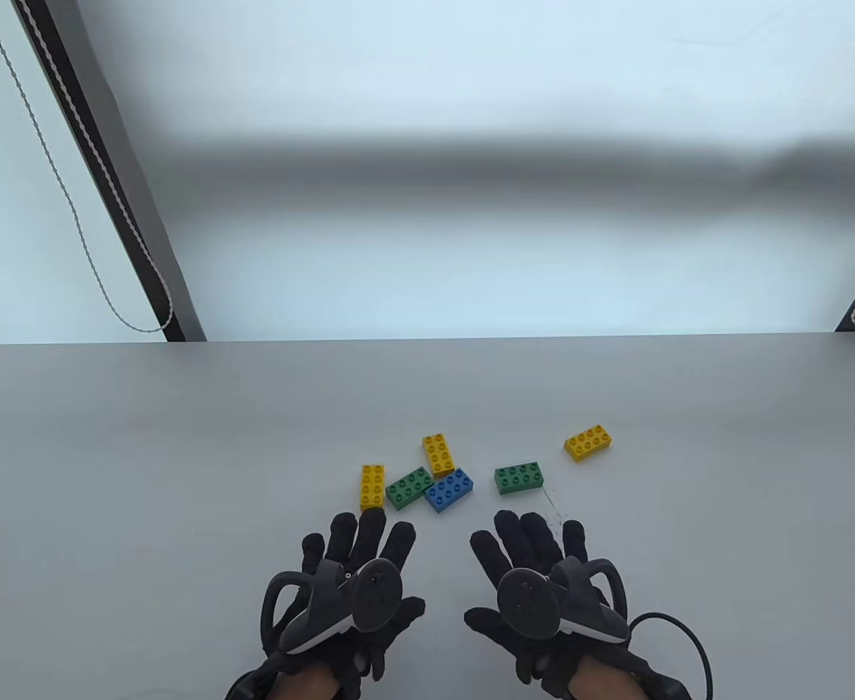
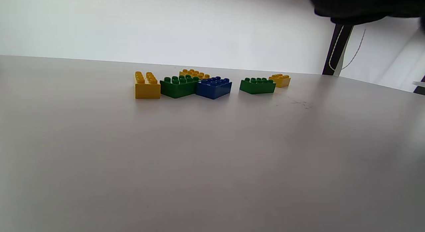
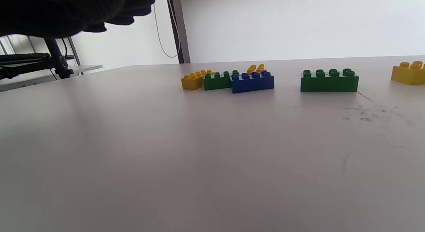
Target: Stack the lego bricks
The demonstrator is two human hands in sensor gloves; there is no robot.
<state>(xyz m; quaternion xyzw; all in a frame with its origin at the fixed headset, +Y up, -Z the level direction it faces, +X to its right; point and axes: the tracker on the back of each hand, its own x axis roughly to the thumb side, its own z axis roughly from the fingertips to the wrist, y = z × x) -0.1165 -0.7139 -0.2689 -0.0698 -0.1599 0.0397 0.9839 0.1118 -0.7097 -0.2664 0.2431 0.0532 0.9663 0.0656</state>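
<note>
Several loose bricks lie on the grey table, none stacked. A yellow brick, a green brick, a blue brick and another yellow brick form a cluster. A second green brick lies apart to the right, and a third yellow brick lies farther right. My left hand lies flat and empty just in front of the cluster, fingertips close to the left yellow brick. My right hand lies flat and empty in front of the second green brick.
The table's far edge runs across the middle of the table view. A black post with a cord stands behind the table at the left. Faint scuff marks lie by my right fingertips. A cable loops from my right wrist.
</note>
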